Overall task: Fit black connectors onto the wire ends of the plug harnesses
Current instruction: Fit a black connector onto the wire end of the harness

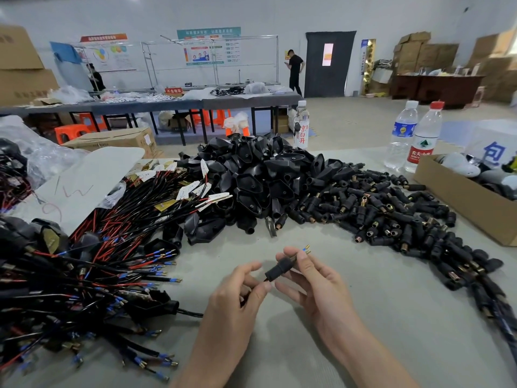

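Note:
My right hand pinches a small black connector above the table, thumb on top. Blue-sleeved wire terminals stick out beyond my fingertips at the connector's far end. My left hand pinches the black wire where it leaves the connector's near end; the rest of the wire is hidden behind that hand. A large heap of loose black connectors lies to the right. Plug harnesses with red and black wires and blue terminals are piled on the left.
A mound of black plug housings fills the middle back. A cardboard box stands at the right edge, with three water bottles behind. A plastic bag and white sheet sit far left. People stand at far tables.

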The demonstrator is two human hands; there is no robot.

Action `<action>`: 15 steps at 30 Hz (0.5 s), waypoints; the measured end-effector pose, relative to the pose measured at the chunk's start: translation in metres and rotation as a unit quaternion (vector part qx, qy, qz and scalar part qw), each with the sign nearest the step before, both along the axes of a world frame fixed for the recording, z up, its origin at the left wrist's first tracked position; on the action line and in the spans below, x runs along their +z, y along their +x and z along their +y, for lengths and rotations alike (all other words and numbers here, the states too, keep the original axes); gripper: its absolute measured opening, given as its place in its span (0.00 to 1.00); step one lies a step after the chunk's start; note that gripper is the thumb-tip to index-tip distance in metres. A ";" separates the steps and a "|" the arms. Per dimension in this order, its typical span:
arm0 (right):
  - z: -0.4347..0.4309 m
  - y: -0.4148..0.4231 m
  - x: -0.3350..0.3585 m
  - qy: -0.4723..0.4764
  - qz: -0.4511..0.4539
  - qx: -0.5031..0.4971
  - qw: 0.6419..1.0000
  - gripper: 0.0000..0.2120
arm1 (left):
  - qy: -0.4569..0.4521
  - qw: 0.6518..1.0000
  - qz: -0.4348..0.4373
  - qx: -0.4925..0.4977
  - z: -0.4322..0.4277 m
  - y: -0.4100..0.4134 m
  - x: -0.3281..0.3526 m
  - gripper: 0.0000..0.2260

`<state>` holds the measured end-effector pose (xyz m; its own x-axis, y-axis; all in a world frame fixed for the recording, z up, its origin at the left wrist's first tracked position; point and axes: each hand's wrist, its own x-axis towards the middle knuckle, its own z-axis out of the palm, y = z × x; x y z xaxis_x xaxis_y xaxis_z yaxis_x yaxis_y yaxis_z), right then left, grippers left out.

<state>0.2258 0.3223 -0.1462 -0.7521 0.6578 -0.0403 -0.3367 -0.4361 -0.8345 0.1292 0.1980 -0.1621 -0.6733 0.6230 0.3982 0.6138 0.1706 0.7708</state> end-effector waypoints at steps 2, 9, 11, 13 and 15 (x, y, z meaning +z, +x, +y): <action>0.000 0.002 0.000 0.057 -0.021 0.007 0.998 0.14 | -0.010 0.999 0.026 -0.023 -0.001 0.002 0.000 0.10; 0.010 0.003 0.001 0.070 -0.021 -0.056 0.996 0.16 | -0.067 0.992 0.108 -0.003 -0.006 0.004 0.002 0.09; 0.015 0.005 0.001 0.064 -0.021 -0.078 0.995 0.15 | -0.082 0.984 0.155 0.014 -0.007 0.005 0.004 0.09; 0.016 0.005 0.000 0.064 -0.026 -0.082 0.994 0.15 | -0.097 0.975 0.195 0.034 -0.007 0.007 0.007 0.07; 0.015 0.004 -0.001 0.064 -0.029 -0.080 0.994 0.14 | -0.102 0.968 0.221 0.053 -0.006 0.007 0.008 0.06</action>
<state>0.2298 0.3373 -0.1471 -0.6365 0.7712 0.0120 -0.3432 -0.2693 -0.8998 0.1360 0.1920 -0.1539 -0.5288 0.6558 0.5388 0.8473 0.3712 0.3798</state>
